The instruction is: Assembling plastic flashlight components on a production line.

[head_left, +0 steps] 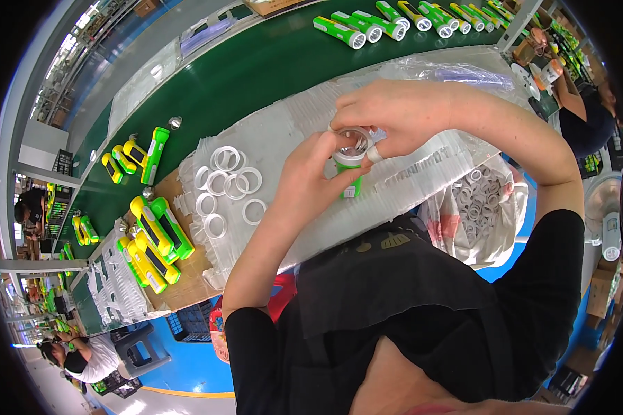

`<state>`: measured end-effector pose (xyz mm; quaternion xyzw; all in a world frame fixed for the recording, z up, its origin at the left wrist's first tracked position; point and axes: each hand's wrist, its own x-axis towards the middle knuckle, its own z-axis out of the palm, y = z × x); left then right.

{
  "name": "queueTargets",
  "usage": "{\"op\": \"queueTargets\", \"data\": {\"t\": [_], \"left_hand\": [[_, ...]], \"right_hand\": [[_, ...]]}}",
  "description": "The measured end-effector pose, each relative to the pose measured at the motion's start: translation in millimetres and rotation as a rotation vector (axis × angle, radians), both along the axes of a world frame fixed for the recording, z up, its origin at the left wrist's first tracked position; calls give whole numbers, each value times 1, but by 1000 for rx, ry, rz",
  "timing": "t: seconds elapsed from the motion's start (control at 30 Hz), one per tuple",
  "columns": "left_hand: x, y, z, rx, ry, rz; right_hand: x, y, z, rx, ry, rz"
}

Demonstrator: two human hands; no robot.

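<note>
A green flashlight [351,187] stands nearly upright in front of me, with its head facing up. Around its shiny silver reflector [355,143] sits a pale ring [346,160]. My left hand [313,173] is closed on the near left side of the head, thumb and fingers at the rim. From the right and above, my right hand [401,117] curls its fingers round the same head, a pale band on one finger. Several loose white rings [217,184] lie on the worn board [277,131] left of my left forearm.
Yellow-green flashlights [156,235] are piled on cardboard at the left, with others beyond. A row of flashlights [394,24] lines the far green table [235,86]. A sack of white rings [474,207] hangs by my right side. Co-workers sit at far left and right.
</note>
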<state>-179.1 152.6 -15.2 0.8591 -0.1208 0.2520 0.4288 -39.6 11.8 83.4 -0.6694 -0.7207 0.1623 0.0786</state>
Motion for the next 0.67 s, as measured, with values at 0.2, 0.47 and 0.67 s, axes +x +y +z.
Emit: {"op": "queueTargets", "data": {"t": [0.2,0.47,0.67], "left_hand": [[4,-1,-2,27,-19,-19],[14,-4,-5,20,-32,60],[11,-8,-6,80,-43,96]], "right_hand": [[-1,-5,-6,-7,4,-116],[-15,-2,-13,-36,-161,-554],[-24,-2,-7,-181,-196,-612]]}}
